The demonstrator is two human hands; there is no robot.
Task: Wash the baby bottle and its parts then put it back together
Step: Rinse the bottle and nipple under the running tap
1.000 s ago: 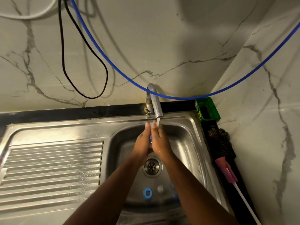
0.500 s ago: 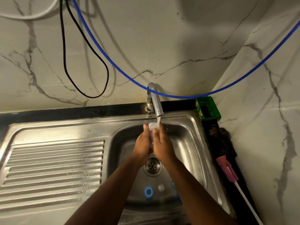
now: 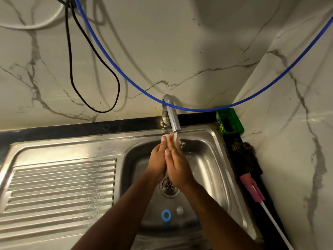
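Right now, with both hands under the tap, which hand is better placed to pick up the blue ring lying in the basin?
Left, probably. The blue ring lies beside the left forearm, left of the drain. The left hand reaches it without crossing the right hand.

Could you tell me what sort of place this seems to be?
Most likely a home kitchen sink corner: a steel sink with ribbed drainboard, a running tap, and marble-look wall tiles.
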